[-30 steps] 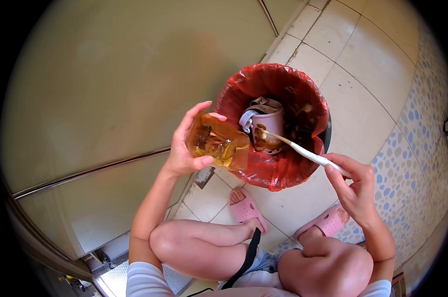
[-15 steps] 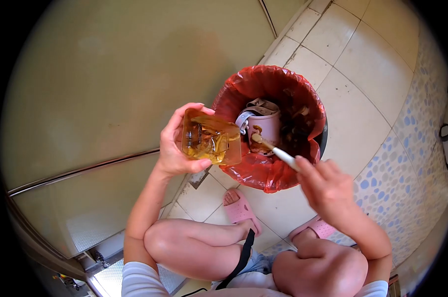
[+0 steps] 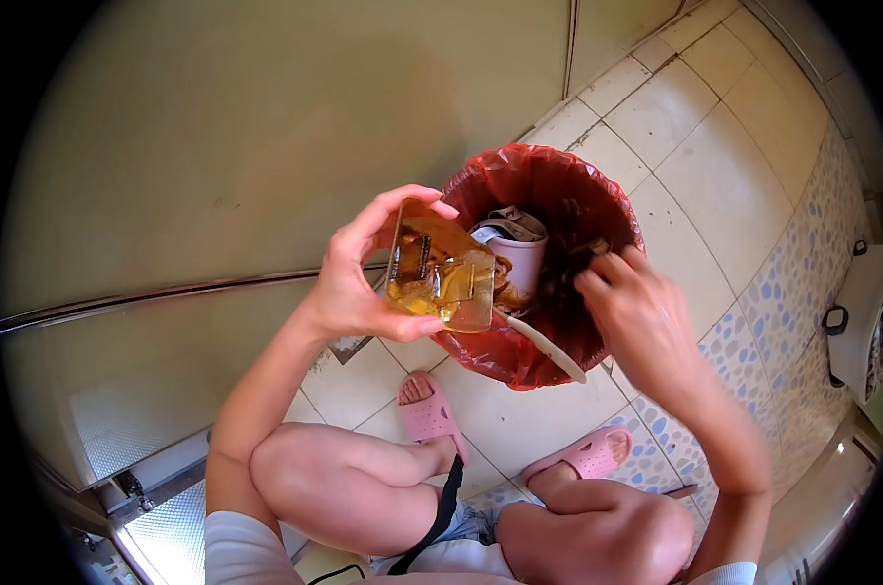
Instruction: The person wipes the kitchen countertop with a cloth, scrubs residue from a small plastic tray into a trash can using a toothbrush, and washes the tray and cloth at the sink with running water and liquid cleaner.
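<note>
My left hand (image 3: 368,263) grips a clear amber plastic container (image 3: 441,273), tilted over the left side of a bin lined with a red bag (image 3: 510,366). Yellowish-brown matter clings inside the container. A white-handled tool (image 3: 549,353) slants from the container's lower edge across the bin's near rim, with no fingers on it. My right hand (image 3: 632,312) is over the right part of the bin, its fingers bent together; whether they hold anything is hidden. In the bin lies a pale pink cup (image 3: 519,263) with a grey strap, beside dark waste.
Greenish cabinet panels (image 3: 217,175) with a metal trim stand at the left. Pink slippers (image 3: 430,419) are on my feet on the tiled floor. A pebble-patterned strip (image 3: 753,341) runs along the right, near a white object with black handles (image 3: 861,322).
My right hand has let go of the white-handled tool and moved to the bin's right side. The tool now rests against the container and rim. The view has shifted somewhat.
</note>
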Motion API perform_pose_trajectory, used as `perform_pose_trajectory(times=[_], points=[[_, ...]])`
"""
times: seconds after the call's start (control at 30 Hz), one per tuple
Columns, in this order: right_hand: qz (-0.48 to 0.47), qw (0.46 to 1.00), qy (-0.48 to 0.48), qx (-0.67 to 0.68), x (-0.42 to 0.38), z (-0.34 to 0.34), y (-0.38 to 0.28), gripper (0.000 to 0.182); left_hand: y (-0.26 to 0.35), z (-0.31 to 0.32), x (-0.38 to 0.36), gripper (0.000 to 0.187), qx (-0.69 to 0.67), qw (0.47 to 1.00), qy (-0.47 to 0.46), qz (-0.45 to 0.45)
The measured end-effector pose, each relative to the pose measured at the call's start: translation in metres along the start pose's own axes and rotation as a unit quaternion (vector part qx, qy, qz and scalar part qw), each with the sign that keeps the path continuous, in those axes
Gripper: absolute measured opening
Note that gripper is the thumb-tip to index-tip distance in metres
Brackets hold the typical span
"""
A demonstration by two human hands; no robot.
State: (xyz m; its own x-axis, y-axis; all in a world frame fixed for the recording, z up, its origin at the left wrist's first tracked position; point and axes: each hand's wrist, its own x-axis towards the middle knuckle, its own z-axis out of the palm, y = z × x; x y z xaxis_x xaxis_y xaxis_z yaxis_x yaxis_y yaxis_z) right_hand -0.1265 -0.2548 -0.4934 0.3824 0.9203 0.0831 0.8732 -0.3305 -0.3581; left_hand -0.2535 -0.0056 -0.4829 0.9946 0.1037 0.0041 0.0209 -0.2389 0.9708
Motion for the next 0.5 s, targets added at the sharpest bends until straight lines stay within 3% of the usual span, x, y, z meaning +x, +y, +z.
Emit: perform_pose_trajectory(times=[0.13,0.23,0.37,0.43,0.5], points=[[-0.077,0.955,-0.198,-0.207,0.052,0.049,0.017,0.003,-0.001,-0.001,0.001,0.088,-0.029,1.000,-0.001,0.003],[-0.129,0.926,-0.202,-0.291,0.063,0.080,0.020,0.002,-0.002,-0.003,-0.001,0.090,-0.040,0.999,0.001,0.027],[-0.098,0.930,-0.245,-0.256,0.063,0.078,0.014,0.004,-0.004,-0.006,-0.005,0.091,-0.046,0.998,-0.005,0.032],[-0.074,0.921,-0.281,-0.259,0.059,0.039,0.003,0.005,-0.007,-0.005,-0.008,0.091,-0.057,0.998,-0.005,0.034],[-0.017,0.948,-0.262,-0.182,0.046,0.006,0.005,0.004,-0.009,-0.005,-0.008,0.091,-0.037,0.999,-0.004,0.039]])
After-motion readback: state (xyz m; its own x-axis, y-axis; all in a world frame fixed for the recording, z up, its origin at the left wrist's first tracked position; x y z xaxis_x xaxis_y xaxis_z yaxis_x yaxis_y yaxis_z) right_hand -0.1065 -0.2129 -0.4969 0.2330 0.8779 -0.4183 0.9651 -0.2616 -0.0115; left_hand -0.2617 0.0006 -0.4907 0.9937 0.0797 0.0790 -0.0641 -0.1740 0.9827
